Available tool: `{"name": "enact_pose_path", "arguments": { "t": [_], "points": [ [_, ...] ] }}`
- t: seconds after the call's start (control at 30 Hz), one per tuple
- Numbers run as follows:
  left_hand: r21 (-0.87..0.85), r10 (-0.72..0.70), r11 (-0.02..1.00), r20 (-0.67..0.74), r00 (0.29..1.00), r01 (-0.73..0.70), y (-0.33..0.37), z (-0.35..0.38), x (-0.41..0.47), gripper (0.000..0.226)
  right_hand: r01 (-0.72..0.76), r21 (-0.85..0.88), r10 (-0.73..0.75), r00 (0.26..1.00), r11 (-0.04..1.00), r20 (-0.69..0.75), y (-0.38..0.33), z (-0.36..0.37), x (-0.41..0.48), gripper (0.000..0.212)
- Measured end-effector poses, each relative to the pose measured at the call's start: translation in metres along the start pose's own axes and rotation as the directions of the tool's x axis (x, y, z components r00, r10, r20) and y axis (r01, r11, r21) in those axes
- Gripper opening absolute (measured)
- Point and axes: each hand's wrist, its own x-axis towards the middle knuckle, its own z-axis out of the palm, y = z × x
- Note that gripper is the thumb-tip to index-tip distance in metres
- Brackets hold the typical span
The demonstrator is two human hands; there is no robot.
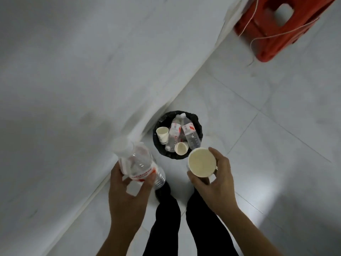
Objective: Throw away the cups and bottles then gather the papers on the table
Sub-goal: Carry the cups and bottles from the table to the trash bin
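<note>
Head view: the left hand point(127, 191) is curling fingers and thumb around a clear ribbed plastic bottle with a red-and-white label point(137, 164), holding it tilted beside the table edge. The right hand point(215, 183) is gripping a cream paper cup point(202, 161) by its wall, mouth facing up, just beside the bin. The small round bin with a crinkled black liner point(195, 119) is standing on glossy white floor tiles point(258, 126) and holding two more clear labelled bottles point(191, 134) and two paper cups point(162, 134). A smooth white table point(73, 71) is filling the left; a red plastic stool point(282, 34) is sitting well apart.
</note>
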Motion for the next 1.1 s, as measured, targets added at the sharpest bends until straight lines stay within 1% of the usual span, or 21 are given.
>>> {"name": "enact_pose_path", "arguments": {
  "t": [0.07,0.13,0.2,0.3,0.37,0.47,0.53,0.67,0.73,0.77,0.83,0.87,0.93,0.97,1.03,1.1],
  "points": [
    [0.024,-0.008,1.0,-0.004,1.0,0.008,-0.047,0.032,0.036,0.065,0.019,-0.091,-0.011,0.996,0.996,0.094,0.059,0.043,0.038,0.082],
    [0.054,-0.013,0.998,0.005,1.0,0.013,-0.09,0.062,0.066,0.073,0.073,-0.193,-0.036,0.982,0.978,0.186,0.113,0.082,0.072,0.08],
    [0.091,-0.009,0.996,0.032,0.999,0.006,-0.126,0.084,0.087,0.079,0.137,-0.271,-0.071,0.968,0.953,0.24,0.159,0.116,0.099,0.078],
    [0.11,-0.023,0.994,0.043,0.999,0.018,-0.164,0.1,0.108,0.081,0.205,-0.337,-0.094,0.944,0.919,0.317,0.207,0.156,0.129,0.078],
    [0.118,-0.042,0.992,0.045,0.998,0.036,-0.184,0.106,0.117,0.079,0.223,-0.359,-0.098,0.937,0.906,0.335,0.23,0.176,0.143,0.077],
    [0.126,-0.07,0.99,0.027,0.997,0.066,-0.202,0.111,0.126,0.077,0.199,-0.41,-0.071,0.949,0.89,0.307,0.251,0.197,0.155,0.074],
    [0.126,-0.086,0.989,0.021,0.996,0.083,-0.21,0.115,0.129,0.075,0.179,-0.464,-0.046,0.958,0.867,0.283,0.257,0.206,0.159,0.077],
    [0.161,-0.106,0.982,0.05,0.993,0.097,-0.214,0.124,0.14,0.07,0.157,-0.531,0.015,0.952,0.833,0.305,0.252,0.21,0.159,0.098],
    [0.178,-0.116,0.979,0.067,0.991,0.102,-0.211,0.13,0.148,0.071,0.171,-0.511,-0.028,0.961,0.842,0.275,0.243,0.203,0.154,0.102],
    [0.184,-0.121,0.977,0.076,0.99,0.106,-0.208,0.134,0.154,0.072,0.182,-0.491,-0.076,0.971,0.852,0.229,0.239,0.197,0.152,0.096],
    [0.202,-0.132,0.973,0.103,0.986,0.11,-0.202,0.143,0.164,0.07,0.183,-0.444,-0.168,0.983,0.877,0.072,0.235,0.185,0.148,0.078],
    [0.212,-0.132,0.972,0.121,0.984,0.104,-0.2,0.149,0.17,0.066,0.154,-0.428,-0.175,0.984,0.891,-0.01,0.235,0.177,0.148,0.07],
    [0.22,-0.129,0.971,0.146,0.981,0.094,-0.196,0.165,0.181,0.061,0.034,-0.42,-0.091,0.989,0.907,-0.117,0.24,0.163,0.152,0.062],
    [0.222,-0.134,0.97,0.147,0.98,0.1,-0.195,0.176,0.188,0.062,-0.045,-0.413,-0.009,0.992,0.909,-0.128,0.245,0.157,0.155,0.062],
    [0.253,-0.173,0.959,0.157,0.972,0.13,-0.196,0.2,0.201,0.071,-0.201,-0.357,0.186,0.98,0.912,-0.076,0.255,0.149,0.162,0.065],
    [0.314,-0.225,0.936,0.185,0.957,0.159,-0.201,0.223,0.211,0.073,-0.301,-0.297,0.315,0.949,0.906,0.0,0.265,0.143,0.168,0.07]
  ]
}}
